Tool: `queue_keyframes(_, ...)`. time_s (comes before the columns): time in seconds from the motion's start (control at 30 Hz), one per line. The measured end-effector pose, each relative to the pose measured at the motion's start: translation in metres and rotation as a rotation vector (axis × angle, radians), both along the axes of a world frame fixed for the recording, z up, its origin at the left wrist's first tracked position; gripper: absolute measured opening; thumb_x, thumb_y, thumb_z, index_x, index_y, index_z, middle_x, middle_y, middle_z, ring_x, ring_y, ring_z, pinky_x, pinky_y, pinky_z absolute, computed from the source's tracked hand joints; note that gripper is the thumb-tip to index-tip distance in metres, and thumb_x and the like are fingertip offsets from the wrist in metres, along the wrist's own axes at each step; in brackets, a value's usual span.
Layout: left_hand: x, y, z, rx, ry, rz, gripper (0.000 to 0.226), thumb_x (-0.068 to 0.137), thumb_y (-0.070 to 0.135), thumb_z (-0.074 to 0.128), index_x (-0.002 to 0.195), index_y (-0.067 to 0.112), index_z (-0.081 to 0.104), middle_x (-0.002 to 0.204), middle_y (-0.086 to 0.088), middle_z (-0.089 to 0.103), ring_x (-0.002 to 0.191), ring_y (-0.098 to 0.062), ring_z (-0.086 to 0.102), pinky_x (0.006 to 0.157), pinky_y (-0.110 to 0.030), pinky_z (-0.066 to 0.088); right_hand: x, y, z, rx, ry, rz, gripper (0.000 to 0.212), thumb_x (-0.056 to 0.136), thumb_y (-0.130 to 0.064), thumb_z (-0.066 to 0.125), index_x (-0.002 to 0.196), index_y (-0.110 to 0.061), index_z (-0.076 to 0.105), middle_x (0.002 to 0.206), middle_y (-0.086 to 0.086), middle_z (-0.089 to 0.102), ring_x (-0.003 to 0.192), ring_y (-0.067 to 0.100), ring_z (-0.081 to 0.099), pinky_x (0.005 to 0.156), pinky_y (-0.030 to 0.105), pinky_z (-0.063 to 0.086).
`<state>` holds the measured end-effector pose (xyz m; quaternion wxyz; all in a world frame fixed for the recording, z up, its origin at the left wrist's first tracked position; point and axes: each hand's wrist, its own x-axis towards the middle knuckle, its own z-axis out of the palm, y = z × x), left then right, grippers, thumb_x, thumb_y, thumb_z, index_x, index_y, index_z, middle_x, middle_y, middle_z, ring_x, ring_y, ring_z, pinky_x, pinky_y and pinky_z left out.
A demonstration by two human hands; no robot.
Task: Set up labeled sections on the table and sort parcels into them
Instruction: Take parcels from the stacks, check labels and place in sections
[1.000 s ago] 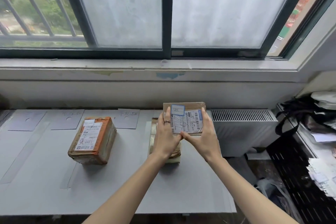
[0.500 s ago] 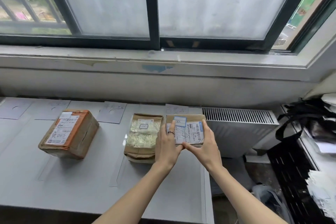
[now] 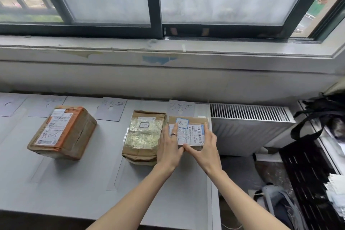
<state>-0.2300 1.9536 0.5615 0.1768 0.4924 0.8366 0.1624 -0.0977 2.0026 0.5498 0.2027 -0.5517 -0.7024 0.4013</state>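
Change: since the half-second-earlier view, small parcel (image 3: 192,132) has come down beside the neighbouring box; I hold it at the table's right end.
Left hand (image 3: 169,147): my fingers lie along the parcel's left edge and top, thumb at its near edge; a pinching hold, not spread.
Right hand (image 3: 206,147): fingers wrapped round the parcel's right side, thumb meeting the near edge. I judge both hands square it into its section.
Parcel position: in front of the rightmost label card (image 3: 182,107), on or just above the table (image 3: 93,188); contact I cannot tell.
Foil-topped parcel (image 3: 144,135): just left of the small parcel, touching or nearly so; little room for my left fingers.
Orange-taped parcel (image 3: 62,132): well left of the small parcel, in another section.
Dividers: faint strips mark section borders left of the small parcel.
Other cards (image 3: 111,108): along the table's far edge.
Obstruction: table ends just right of the small parcel; radiator (image 3: 250,115) beyond, bags and papers farther right.
Window (image 3: 155,2): above, behind everything.
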Motion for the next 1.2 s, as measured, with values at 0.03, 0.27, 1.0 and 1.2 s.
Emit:
queue_keyframes(0.03, -0.001, 0.002, -0.003, -0.014, 0.017, -0.009, 0.084, 0.09, 0.038, 0.063, 0.156, 0.022, 0.014, 0.16, -0.008, 0.011, 0.145, -0.025, 0.018, 0.118, -0.037, 0.025, 0.0, 0.001, -0.003, -0.007, -0.015, -0.002, 0.116, 0.072, -0.057, 0.076, 0.153, -0.042, -0.005, 0.144, -0.004, 0.027, 0.115, 0.015, 0.053, 0.076, 0.025, 0.046)
queue_keyframes(0.27, -0.004, 0.008, -0.015, -0.168, 0.22, -0.091, 0.079, 0.095, 0.044, 0.053, 0.156, 0.024, 0.007, 0.16, -0.012, 0.009, 0.145, -0.032, 0.009, 0.116, -0.043, 0.011, -0.005, 0.006, -0.021, -0.037, -0.059, 0.006, 0.117, 0.075, -0.055, 0.075, 0.154, -0.037, -0.01, 0.136, -0.003, 0.028, 0.109, 0.012, 0.05, 0.081, 0.029, 0.049)
queue_keyframes(1.0, 0.0, 0.009, -0.028, -0.314, 0.376, -0.149, 0.08, 0.098, 0.042, 0.046, 0.156, 0.017, -0.003, 0.162, -0.021, -0.008, 0.147, -0.039, -0.02, 0.113, -0.05, -0.02, -0.014, 0.004, -0.037, -0.004, -0.213, 0.041, 0.104, 0.081, -0.053, 0.07, 0.155, -0.02, 0.004, 0.156, 0.006, 0.018, 0.141, 0.024, 0.028, 0.103, 0.04, 0.043)
queue_keyframes(1.2, -0.003, 0.006, -0.017, -0.3, 0.334, -0.148, 0.092, 0.094, 0.047, 0.053, 0.156, 0.016, -0.008, 0.161, -0.021, -0.012, 0.147, -0.037, -0.019, 0.117, -0.049, -0.014, -0.014, 0.003, -0.02, 0.129, -0.315, 0.02, 0.097, 0.084, -0.056, 0.064, 0.154, -0.017, 0.01, 0.161, 0.015, 0.008, 0.148, 0.027, 0.01, 0.117, 0.036, 0.02)
